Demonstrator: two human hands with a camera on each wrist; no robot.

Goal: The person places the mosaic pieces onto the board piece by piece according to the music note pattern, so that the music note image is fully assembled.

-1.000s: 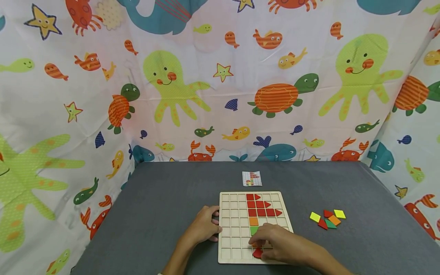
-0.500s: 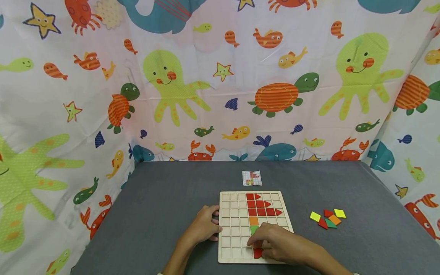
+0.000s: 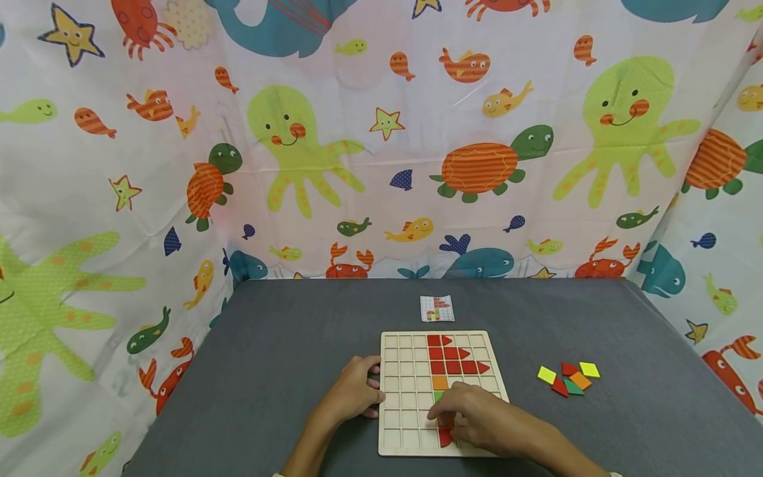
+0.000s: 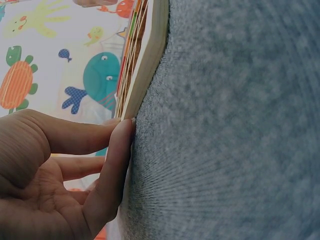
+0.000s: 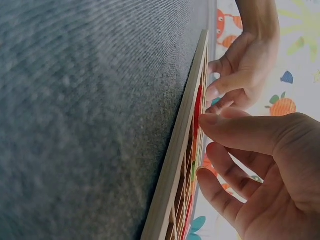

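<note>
A wooden grid board [image 3: 402,397] lies on the dark grey table. My left hand [image 3: 352,394] pinches its left edge between thumb and finger. Over the lower part of the board, my right hand [image 3: 477,414] has its thumb at a red tile [image 3: 445,437] in the bottom row. In the right wrist view, the thumb [image 5: 240,131] is apart from the other fingers, right at the red tile. Above it in the same column are a green tile [image 3: 438,395], partly covered by the hand, and an orange tile [image 3: 440,382]. Three rows of red tiles [image 3: 453,354] end in triangles.
Right of the board lies a loose group of tiles: a yellow tile [image 3: 546,375], an orange tile [image 3: 580,380], a green tile [image 3: 574,387] and several others. A small pattern card [image 3: 437,309] lies behind the board. A printed curtain [image 3: 381,165] surrounds the table.
The red tile in the bottom row has turned from tilted to nearly square with its cell. My right hand has shifted slightly left. My left hand stays at the board's edge.
</note>
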